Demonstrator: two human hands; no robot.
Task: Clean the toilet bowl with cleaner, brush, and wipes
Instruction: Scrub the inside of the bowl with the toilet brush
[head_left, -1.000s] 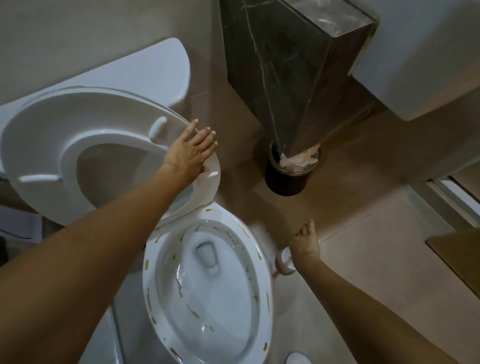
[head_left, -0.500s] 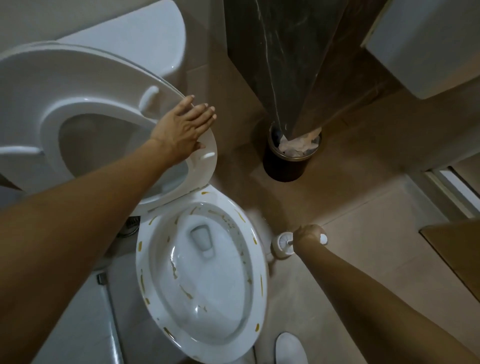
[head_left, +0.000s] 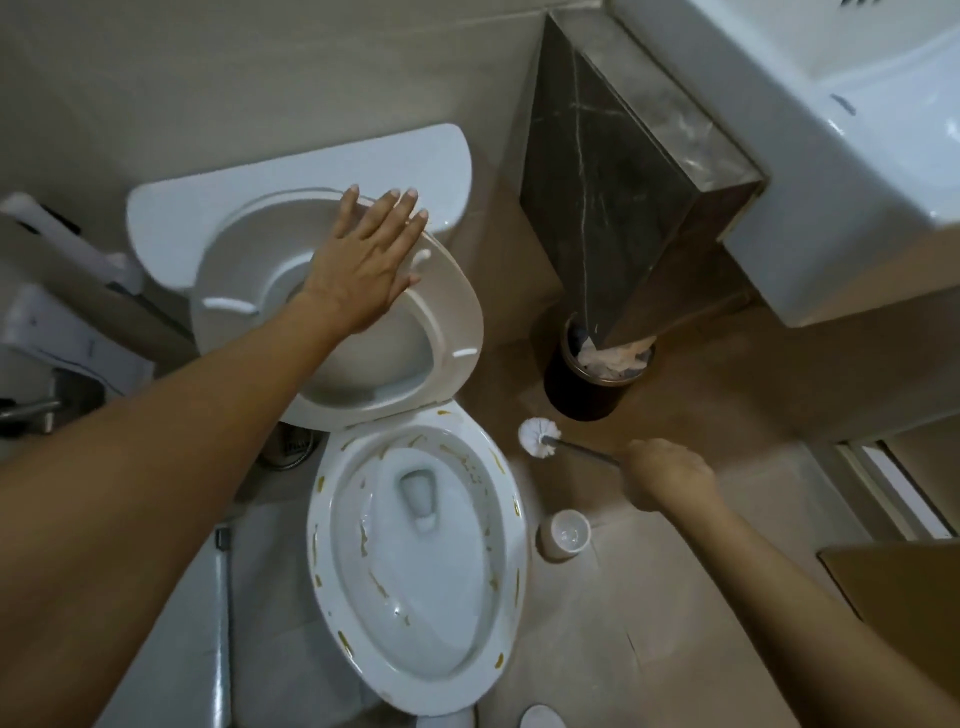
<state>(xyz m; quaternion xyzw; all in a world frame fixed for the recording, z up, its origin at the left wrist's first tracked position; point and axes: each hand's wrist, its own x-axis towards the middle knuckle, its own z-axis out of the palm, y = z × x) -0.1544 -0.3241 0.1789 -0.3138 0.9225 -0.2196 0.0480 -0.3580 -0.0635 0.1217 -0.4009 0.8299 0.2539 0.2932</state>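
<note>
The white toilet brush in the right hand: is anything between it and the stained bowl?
Nothing visible. The white toilet brush hangs beside the stained white bowl, and the left hand holds the seat up.

The left arm reaches forward and up, its left hand (head_left: 363, 265) spread flat, fingers straight, palm pressed on the raised seat (head_left: 457, 317). The right arm stretches forward, lower and to the right of the seat; the right hand (head_left: 662, 473) is curled around the brush (head_left: 540, 437) handle.
</note>
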